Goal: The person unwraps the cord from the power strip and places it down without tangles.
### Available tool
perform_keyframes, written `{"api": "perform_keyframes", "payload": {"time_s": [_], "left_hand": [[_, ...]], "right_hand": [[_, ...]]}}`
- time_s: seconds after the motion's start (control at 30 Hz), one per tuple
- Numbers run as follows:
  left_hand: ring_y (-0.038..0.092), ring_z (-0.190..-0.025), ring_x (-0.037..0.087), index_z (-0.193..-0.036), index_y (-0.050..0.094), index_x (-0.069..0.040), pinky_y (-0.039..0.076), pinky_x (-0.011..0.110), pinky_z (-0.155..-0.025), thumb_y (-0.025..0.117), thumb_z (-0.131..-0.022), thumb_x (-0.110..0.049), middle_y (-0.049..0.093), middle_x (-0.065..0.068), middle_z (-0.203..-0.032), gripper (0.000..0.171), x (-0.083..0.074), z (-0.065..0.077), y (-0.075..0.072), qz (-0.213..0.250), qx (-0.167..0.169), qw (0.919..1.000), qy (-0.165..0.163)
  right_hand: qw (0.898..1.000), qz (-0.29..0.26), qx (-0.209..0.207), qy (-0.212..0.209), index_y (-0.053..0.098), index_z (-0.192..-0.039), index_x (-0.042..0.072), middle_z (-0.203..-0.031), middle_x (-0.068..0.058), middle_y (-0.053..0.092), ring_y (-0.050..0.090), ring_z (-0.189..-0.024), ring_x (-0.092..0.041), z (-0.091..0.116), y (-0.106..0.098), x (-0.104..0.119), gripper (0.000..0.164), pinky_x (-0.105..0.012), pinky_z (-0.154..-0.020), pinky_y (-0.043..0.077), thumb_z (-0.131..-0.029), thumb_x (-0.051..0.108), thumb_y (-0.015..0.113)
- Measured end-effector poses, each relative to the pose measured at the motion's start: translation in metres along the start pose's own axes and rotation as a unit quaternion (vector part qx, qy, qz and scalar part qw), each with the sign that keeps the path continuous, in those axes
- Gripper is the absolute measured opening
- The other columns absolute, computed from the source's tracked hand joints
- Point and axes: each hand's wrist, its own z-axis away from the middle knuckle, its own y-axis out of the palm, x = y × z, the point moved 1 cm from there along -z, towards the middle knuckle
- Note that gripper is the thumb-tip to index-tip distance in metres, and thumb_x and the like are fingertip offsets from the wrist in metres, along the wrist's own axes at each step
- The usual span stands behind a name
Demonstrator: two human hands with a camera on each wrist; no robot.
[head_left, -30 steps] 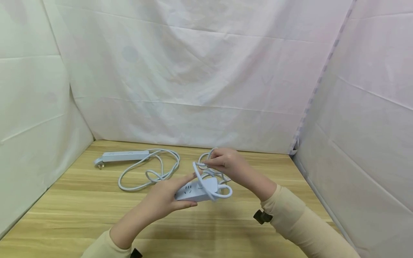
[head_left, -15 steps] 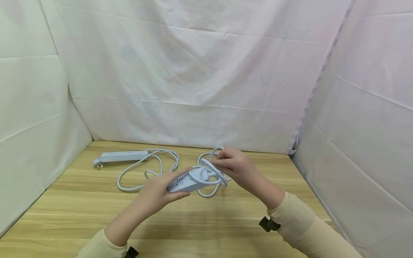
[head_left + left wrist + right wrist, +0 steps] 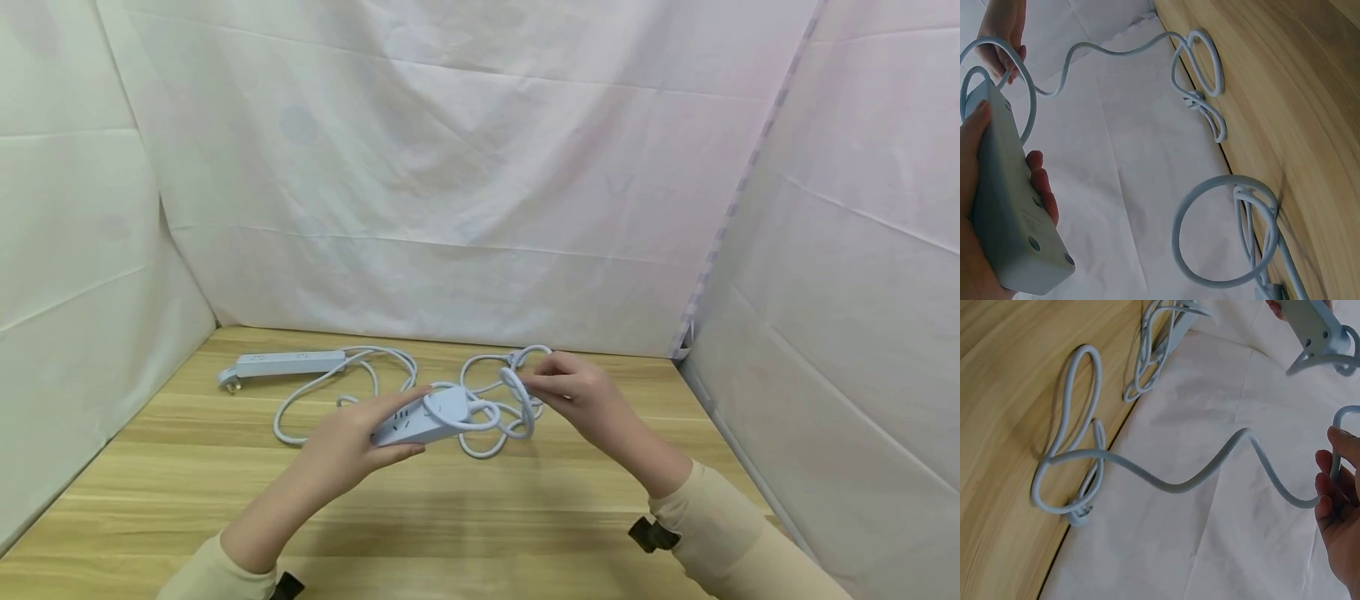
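My left hand (image 3: 337,446) grips a pale blue power strip (image 3: 427,417) by its near end, fingers and thumb on opposite sides. The strip is raised off the table and tilted, its sockets partly covered by a cord loop. To the right, my right hand (image 3: 588,396) pinches the strip's cord (image 3: 1175,487) between thumb and fingers. From there the cord hangs in a wave down to coils on the table, as the right wrist view shows. Its plug (image 3: 1079,515) lies beside those coils. The left wrist view shows the underside of the strip.
A second pale blue power strip (image 3: 288,362) lies at the back left, its plug (image 3: 228,379) at its left end. Its cord (image 3: 1175,231) spreads in loose loops close to my left hand. White cloth (image 3: 450,167) encloses the wooden table (image 3: 480,533) at the back and sides.
My left hand has shifted left with the power strip. My right hand has moved right with the cord, and the cord loops by the strip's far end have been drawn rightward.
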Motion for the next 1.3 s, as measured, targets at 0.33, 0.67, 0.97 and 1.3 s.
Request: {"api": "perform_keyframes", "payload": {"time_s": [0.33,0.67,0.97,1.3], "left_hand": [[0.061,-0.081,0.012,-0.139,0.054,-0.035,0.047,0.031,-0.063,0.082,-0.075,-0.042,0.069,-0.004,-0.112,0.071,0.010,0.006,-0.004,-0.018,-0.001,0.9998,0.011],[0.057,-0.075,0.009,-0.138,0.053,-0.037,0.042,0.027,-0.058,0.082,-0.074,-0.043,0.069,-0.006,-0.102,0.070,0.014,0.009,-0.007,-0.039,-0.003,0.9992,0.014],[0.056,-0.073,0.007,-0.137,0.055,-0.036,0.041,0.025,-0.055,0.083,-0.073,-0.043,0.068,-0.007,-0.098,0.070,0.014,0.011,-0.008,-0.048,-0.025,0.9982,0.028],[0.059,-0.072,0.011,-0.136,0.056,-0.036,0.042,0.026,-0.053,0.081,-0.072,-0.047,0.068,-0.006,-0.099,0.070,0.011,0.009,-0.004,-0.074,-0.038,0.9949,0.057]], "right_hand": [[0.996,0.074,0.015,0.042,0.078,-0.092,0.007,-0.088,0.000,0.064,0.050,-0.072,-0.014,0.021,-0.015,-0.013,0.024,-0.027,-0.060,0.041,-0.070,-0.001,0.083],[0.996,0.084,0.006,0.037,0.078,-0.087,0.004,-0.085,-0.001,0.070,0.054,-0.079,-0.021,0.036,-0.019,-0.019,0.023,-0.032,-0.064,0.042,-0.066,-0.003,0.084],[0.992,0.106,0.035,0.052,0.078,-0.084,0.011,-0.079,0.006,0.070,0.052,-0.071,-0.013,0.052,0.000,-0.018,0.022,-0.028,-0.058,0.042,-0.065,0.003,0.087],[0.994,0.050,0.066,0.066,0.076,-0.094,0.009,-0.096,0.000,0.071,0.063,-0.089,-0.019,0.048,0.016,0.001,0.029,-0.036,-0.073,0.051,-0.069,0.000,0.085]]}}
